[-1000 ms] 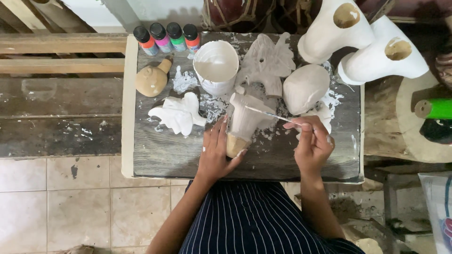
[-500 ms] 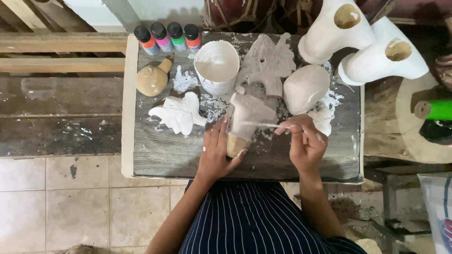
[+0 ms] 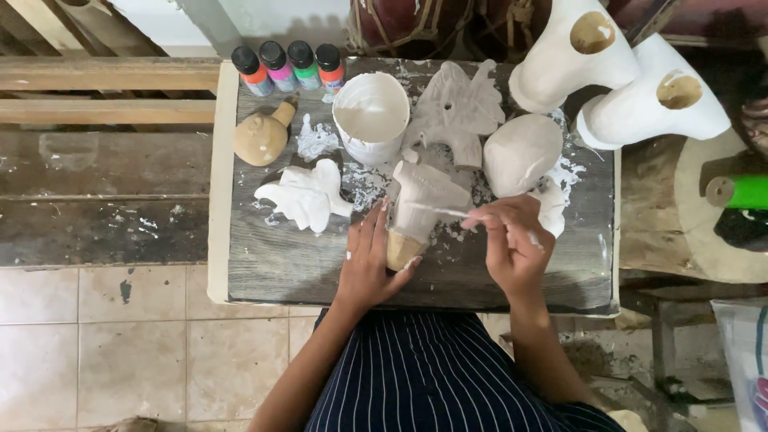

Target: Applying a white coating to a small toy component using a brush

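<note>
My left hand point(image 3: 370, 260) grips the tan base of a small figurine point(image 3: 422, 206) whose upper part is coated white; it lies tilted on the grey wooden table point(image 3: 280, 264). My right hand point(image 3: 512, 244) pinches a thin paintbrush point(image 3: 438, 210), whose white tip rests on the figurine's side. Just behind them stands a white cup of white paint point(image 3: 370, 116). A white bird-shaped figure point(image 3: 304, 194) lies to the left of my left hand.
Several small paint bottles point(image 3: 290, 66) line the table's back edge, by a tan gourd-shaped piece point(image 3: 262, 138). A white winged figure point(image 3: 458, 112) and a rounded pale piece point(image 3: 522, 152) sit behind. Two large white forms point(image 3: 616, 80) stand at the back right. A green tube point(image 3: 740, 192) lies right.
My right hand has slid left toward the figurine, drawing the brush across its side. My left hand stays on the base.
</note>
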